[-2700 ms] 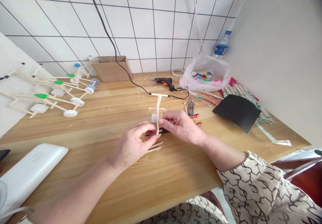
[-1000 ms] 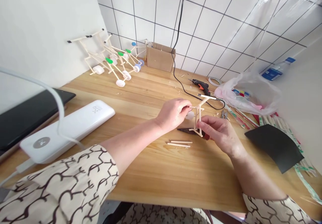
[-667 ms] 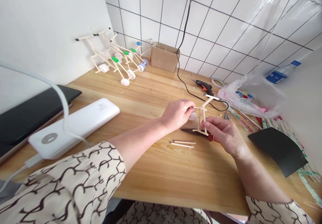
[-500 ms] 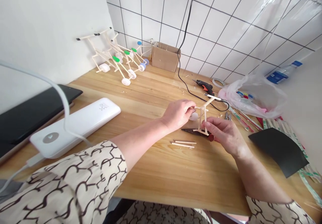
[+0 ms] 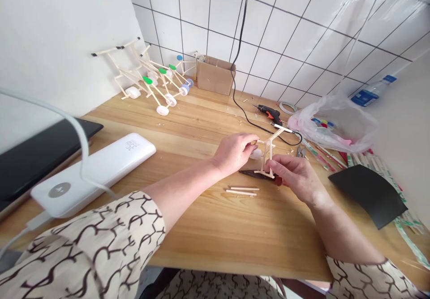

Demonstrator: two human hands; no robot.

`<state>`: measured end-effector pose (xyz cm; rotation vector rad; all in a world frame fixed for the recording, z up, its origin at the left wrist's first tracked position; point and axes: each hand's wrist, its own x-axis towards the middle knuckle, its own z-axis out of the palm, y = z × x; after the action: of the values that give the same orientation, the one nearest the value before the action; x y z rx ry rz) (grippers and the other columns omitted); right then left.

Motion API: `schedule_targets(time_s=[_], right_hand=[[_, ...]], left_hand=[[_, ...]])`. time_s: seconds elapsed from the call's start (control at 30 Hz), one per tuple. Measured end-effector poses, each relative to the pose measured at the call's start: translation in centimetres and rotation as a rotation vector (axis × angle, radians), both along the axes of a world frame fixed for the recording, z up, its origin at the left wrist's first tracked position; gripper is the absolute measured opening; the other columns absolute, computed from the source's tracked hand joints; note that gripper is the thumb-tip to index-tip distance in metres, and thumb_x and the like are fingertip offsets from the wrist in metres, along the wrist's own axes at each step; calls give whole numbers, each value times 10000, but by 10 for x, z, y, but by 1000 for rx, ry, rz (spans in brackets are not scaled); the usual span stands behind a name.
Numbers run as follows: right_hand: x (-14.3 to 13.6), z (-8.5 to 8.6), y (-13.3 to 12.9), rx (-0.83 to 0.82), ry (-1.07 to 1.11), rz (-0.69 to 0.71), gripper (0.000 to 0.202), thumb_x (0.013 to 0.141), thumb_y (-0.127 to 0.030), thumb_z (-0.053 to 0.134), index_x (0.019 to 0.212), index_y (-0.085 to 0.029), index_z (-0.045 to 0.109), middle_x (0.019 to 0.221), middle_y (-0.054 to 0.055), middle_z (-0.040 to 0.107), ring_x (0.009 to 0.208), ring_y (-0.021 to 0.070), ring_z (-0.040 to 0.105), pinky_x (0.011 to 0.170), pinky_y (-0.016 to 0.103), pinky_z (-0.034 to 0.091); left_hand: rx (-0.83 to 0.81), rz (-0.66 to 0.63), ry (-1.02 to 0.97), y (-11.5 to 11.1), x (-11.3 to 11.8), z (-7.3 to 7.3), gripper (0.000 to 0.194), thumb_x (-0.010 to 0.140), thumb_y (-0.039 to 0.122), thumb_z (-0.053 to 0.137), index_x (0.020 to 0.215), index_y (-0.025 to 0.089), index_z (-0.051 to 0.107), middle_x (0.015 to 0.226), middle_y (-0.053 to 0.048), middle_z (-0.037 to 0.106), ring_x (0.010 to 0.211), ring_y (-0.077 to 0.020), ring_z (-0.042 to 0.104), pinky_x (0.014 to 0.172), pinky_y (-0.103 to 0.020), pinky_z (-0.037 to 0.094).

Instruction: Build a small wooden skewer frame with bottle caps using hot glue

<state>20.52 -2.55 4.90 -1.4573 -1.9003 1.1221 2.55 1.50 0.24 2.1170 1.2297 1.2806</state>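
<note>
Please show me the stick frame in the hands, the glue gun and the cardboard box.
Stick frame (image 5: 270,150), head view: on an upright stick.
Glue gun (image 5: 268,110), head view: black body.
Cardboard box (image 5: 215,77), head view: front wall.

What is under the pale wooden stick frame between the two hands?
Under the pale wooden stick frame lies a pointed black tool with a red handle. The right hand hides some of the handle; whether frame and tool touch, I cannot tell.

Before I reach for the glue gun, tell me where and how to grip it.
Probably by the black handle, from the near right: the glue gun lies on its side, nozzle pointing left, handle slanting toward you.
</note>
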Motion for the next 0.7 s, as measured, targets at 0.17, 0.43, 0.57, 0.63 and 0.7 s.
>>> schedule_targets(time_s=[0.17, 0.43, 0.57, 0.63, 0.7], right_hand=[[2, -2, 0, -9, -3, -6, 410, 808, -536, 554, 697, -149, 635, 565, -13, 474, 490, 89, 423, 455, 220, 334], [4, -5, 0, 0, 43, 34, 412, 828, -530, 539, 689, -151, 622, 578, -18, 481, 525, 93, 419, 492, 230, 341], [3, -5, 1, -2, 49, 37, 406, 836, -525, 532, 697, -153, 615, 586, -20, 485, 539, 96, 419, 497, 230, 348], [3, -5, 0, 1, 46, 41, 404, 836, -521, 532, 702, -149, 616, 601, -16, 496, 545, 96, 424, 501, 229, 353], [2, -5, 0, 10, 40, 46, 402, 834, -515, 537, 697, -145, 612, 610, -13, 499, 549, 94, 426, 504, 228, 357]], left_hand=[[-5, 0, 6, 0, 0, -2, 193, 822, 161, 583, 1000, 179, 657, 790, -29, 700, 673, -142, 614, 633, -236, 450], [-9, 1, 40, -1, -2, -2, 237, 825, 163, 582, 1052, 150, 651, 761, -40, 687, 646, -145, 597, 628, -247, 450], [-12, 0, 42, -2, -2, -2, 195, 820, 160, 584, 1000, 158, 659, 780, -39, 690, 652, -145, 597, 631, -244, 449], [-18, 0, 52, -2, -1, -2, 160, 815, 159, 592, 959, 152, 660, 782, -41, 691, 662, -150, 597, 632, -247, 444], [-26, 0, 57, -2, 0, -2, 134, 811, 159, 599, 930, 142, 658, 774, -45, 690, 662, -154, 596, 632, -250, 439]])
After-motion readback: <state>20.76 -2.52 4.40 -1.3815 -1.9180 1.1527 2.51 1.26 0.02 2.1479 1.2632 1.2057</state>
